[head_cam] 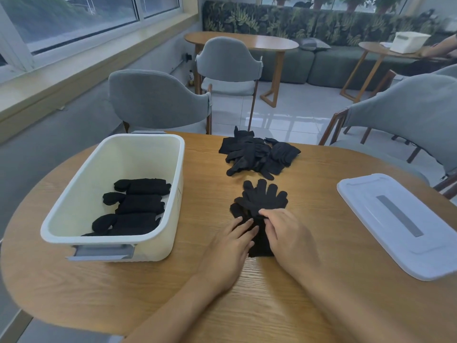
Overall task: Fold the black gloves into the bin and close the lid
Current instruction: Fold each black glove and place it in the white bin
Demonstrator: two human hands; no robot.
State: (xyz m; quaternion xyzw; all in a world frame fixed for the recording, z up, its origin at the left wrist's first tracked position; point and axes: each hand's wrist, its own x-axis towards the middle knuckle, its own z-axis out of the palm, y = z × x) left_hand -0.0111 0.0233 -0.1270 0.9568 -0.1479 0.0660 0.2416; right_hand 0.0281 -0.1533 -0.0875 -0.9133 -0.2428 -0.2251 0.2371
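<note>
A pair of black gloves lies flat on the wooden table, fingers pointing away from me. My left hand presses flat on the cuff end with straight fingers. My right hand pinches the glove fabric near the palm with curled fingers. A loose pile of black gloves sits farther back. The cream bin stands open at the left with three folded glove bundles inside. Its white lid lies flat at the right.
Grey chairs stand behind the table at the back left and the right. Another person's arm and a white bin are at a far table. The lid lies near the right table edge.
</note>
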